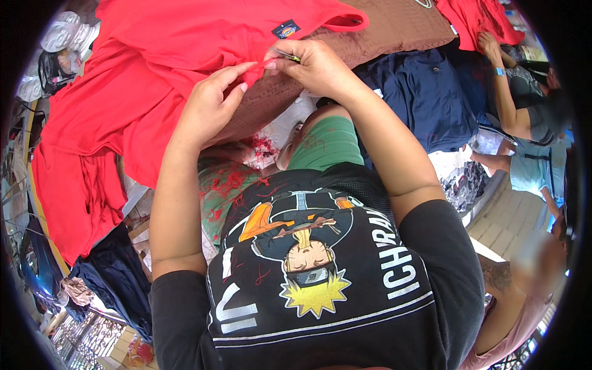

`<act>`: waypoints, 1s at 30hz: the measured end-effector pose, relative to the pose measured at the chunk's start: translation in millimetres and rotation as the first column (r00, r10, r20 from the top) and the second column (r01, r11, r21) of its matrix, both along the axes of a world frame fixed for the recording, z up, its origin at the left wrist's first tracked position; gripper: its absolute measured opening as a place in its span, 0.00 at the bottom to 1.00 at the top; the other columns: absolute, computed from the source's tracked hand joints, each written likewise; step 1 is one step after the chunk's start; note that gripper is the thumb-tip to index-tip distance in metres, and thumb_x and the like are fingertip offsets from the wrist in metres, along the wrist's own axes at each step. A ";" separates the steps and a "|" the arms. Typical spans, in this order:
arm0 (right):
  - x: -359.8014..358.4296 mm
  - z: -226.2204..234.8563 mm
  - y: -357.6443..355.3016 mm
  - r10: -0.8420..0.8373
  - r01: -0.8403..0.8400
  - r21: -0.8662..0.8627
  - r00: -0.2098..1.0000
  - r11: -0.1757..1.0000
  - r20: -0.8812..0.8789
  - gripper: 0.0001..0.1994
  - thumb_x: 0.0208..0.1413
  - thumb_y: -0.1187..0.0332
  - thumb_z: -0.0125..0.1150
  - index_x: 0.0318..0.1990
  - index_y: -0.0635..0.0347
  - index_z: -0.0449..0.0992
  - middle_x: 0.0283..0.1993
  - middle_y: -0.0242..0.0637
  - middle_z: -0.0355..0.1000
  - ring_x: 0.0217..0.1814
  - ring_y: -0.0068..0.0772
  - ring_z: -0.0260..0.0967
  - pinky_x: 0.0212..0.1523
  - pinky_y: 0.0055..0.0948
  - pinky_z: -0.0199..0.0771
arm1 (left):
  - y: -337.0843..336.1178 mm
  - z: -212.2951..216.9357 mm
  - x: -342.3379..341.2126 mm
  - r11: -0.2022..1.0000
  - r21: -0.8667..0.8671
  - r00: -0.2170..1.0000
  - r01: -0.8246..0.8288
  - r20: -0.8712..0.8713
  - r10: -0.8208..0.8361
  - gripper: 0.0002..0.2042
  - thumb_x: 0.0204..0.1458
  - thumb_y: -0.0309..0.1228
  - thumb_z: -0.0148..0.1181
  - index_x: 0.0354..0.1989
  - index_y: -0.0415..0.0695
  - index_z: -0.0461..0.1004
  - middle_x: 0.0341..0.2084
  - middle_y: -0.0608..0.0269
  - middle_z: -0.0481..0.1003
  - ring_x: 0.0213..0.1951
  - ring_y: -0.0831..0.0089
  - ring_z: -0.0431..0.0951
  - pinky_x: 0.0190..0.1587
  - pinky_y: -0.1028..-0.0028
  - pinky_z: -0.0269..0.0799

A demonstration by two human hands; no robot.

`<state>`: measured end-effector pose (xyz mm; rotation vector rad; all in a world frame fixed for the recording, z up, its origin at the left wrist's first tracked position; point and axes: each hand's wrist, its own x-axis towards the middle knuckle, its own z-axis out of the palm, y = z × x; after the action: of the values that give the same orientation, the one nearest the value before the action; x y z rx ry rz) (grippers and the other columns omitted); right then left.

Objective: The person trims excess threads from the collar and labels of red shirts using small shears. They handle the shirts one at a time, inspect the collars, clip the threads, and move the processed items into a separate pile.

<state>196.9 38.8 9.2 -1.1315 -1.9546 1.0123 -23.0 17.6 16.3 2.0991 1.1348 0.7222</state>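
Biggest thing here is the red garment [142, 80], spread over the upper left and sagging down the near side. Next up, the person's wearing a black T-shirt [370, 265] with a cartoon print that looks upside down from this angle. Under the red stuff there's a brown cloth [394, 31] with a textured pattern, and just right of it a dark navy garment [419, 98]. Green shorts [330, 142] show below that, with red thread [231, 179] scattered all over one leg. At upper right, a co-worker's hand [489, 46] is on another red garment [478, 21].

As for the person's own hands: the right hand [311, 65] has its fingers closed round a small tool [288, 55], fingertips right up against the red fabric. Can't make out what kind of tool. The left hand [213, 102] is pinching a bunched bit of that same fabric between thumb and fingers. Just above them sits a little dark label [286, 29] on the red cloth.
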 end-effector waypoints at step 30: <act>-18.4 -10.7 -28.0 -0.156 0.150 -0.137 0.987 0.979 -0.039 0.14 0.48 0.62 0.69 0.36 0.64 0.78 0.27 0.33 0.74 0.28 0.21 0.68 0.34 0.25 0.70 | 5.7 -9.2 18.3 0.965 -0.046 0.965 -0.257 0.039 0.259 0.13 0.54 0.38 0.59 0.31 0.38 0.73 0.18 0.51 0.73 0.20 0.63 0.75 0.25 0.67 0.68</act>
<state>178.5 10.8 -1.5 -1.2971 -1.7529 1.0903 -4.7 23.3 7.1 1.9115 1.4032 0.8541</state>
